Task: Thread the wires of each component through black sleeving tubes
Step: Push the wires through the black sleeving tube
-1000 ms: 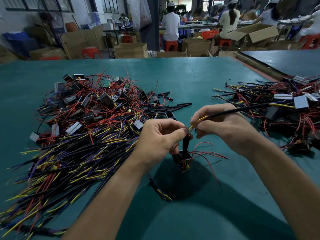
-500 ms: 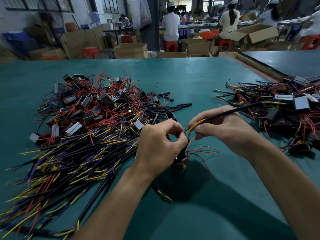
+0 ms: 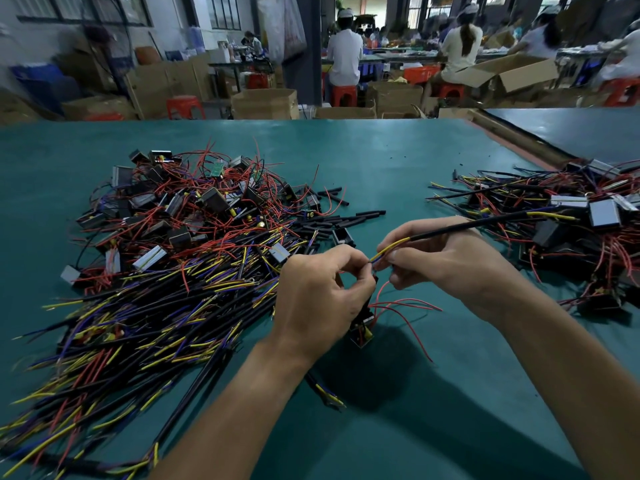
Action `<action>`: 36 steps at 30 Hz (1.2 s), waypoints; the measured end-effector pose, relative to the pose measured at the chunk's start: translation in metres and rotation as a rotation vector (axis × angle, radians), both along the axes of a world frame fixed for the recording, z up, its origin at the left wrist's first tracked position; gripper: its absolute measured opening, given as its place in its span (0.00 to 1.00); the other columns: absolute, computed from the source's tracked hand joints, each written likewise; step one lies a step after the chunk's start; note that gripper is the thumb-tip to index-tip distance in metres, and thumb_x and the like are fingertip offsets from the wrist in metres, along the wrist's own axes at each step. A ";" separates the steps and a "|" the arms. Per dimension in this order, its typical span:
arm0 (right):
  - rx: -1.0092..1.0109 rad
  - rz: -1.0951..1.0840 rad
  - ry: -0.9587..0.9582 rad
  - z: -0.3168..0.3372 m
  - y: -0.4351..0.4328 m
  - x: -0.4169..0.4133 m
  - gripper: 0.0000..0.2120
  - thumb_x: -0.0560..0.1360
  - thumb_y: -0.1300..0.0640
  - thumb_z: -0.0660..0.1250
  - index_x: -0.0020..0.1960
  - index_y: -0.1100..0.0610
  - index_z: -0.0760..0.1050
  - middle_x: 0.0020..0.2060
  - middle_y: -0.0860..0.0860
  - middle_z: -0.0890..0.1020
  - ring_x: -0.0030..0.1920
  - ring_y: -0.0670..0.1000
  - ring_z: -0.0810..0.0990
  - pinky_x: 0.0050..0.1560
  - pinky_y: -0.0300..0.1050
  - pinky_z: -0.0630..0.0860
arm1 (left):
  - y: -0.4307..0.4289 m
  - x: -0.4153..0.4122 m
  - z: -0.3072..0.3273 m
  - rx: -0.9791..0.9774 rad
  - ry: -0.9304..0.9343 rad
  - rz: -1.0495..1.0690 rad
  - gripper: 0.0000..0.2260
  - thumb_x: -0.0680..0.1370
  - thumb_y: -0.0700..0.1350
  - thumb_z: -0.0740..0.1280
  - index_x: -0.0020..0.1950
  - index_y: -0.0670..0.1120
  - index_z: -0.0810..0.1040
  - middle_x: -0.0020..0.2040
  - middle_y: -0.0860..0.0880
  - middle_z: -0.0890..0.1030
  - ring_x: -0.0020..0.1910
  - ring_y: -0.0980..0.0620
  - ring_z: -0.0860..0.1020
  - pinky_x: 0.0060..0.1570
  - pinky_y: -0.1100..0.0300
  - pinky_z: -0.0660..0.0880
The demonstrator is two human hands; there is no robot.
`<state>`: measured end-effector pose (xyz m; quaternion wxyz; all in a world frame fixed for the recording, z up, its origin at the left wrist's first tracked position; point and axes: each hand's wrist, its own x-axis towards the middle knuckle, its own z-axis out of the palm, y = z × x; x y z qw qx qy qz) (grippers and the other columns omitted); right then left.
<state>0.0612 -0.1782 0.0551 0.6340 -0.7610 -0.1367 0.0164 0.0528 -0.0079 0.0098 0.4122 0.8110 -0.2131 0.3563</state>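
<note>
My left hand (image 3: 322,296) pinches the yellow and blue wires (image 3: 388,249) close to a small black component (image 3: 362,329) that hangs below it, its red leads (image 3: 405,306) trailing to the right. My right hand (image 3: 446,261) holds the same wires where they enter a long black sleeving tube (image 3: 467,226) that points up and right, with yellow wire showing at its far end. Short loose black tubes (image 3: 341,221) lie just beyond my hands.
A big heap of components with red, yellow and purple wires (image 3: 173,258) covers the green table (image 3: 381,161) on the left. A second heap (image 3: 568,220) lies at the right. Boxes, stools and seated people are past the far edge.
My left hand has risen and moved its pinch up to the wires beside my right hand. The component has lifted a little with it.
</note>
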 end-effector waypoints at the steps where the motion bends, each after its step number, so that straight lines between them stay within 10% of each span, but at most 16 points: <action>1: 0.004 0.001 0.004 0.000 0.000 0.000 0.11 0.73 0.71 0.66 0.39 0.59 0.82 0.34 0.57 0.85 0.30 0.51 0.80 0.35 0.41 0.80 | 0.000 0.000 0.000 0.006 -0.001 0.000 0.03 0.71 0.41 0.72 0.37 0.47 0.82 0.31 0.56 0.79 0.22 0.53 0.72 0.25 0.60 0.69; 8: -0.027 -0.013 -0.057 0.000 -0.001 0.001 0.11 0.73 0.71 0.67 0.38 0.59 0.81 0.31 0.56 0.82 0.31 0.51 0.81 0.38 0.43 0.82 | -0.001 0.000 0.002 -0.017 0.062 -0.019 0.04 0.71 0.40 0.72 0.36 0.47 0.83 0.28 0.59 0.77 0.22 0.56 0.71 0.26 0.68 0.64; 24: -0.068 0.034 -0.186 -0.004 0.000 0.001 0.06 0.68 0.63 0.66 0.40 0.60 0.82 0.30 0.55 0.82 0.31 0.51 0.80 0.38 0.46 0.79 | 0.006 0.002 0.015 -0.619 0.967 -0.438 0.03 0.69 0.43 0.74 0.36 0.45 0.84 0.37 0.45 0.84 0.19 0.56 0.71 0.22 0.68 0.68; 36: -0.056 -0.016 -0.219 -0.004 0.003 0.001 0.10 0.72 0.73 0.68 0.38 0.60 0.80 0.26 0.51 0.81 0.28 0.47 0.78 0.33 0.36 0.76 | 0.004 0.005 0.009 -0.705 0.967 -0.457 0.01 0.69 0.39 0.73 0.38 0.44 0.84 0.31 0.48 0.80 0.20 0.59 0.68 0.22 0.68 0.67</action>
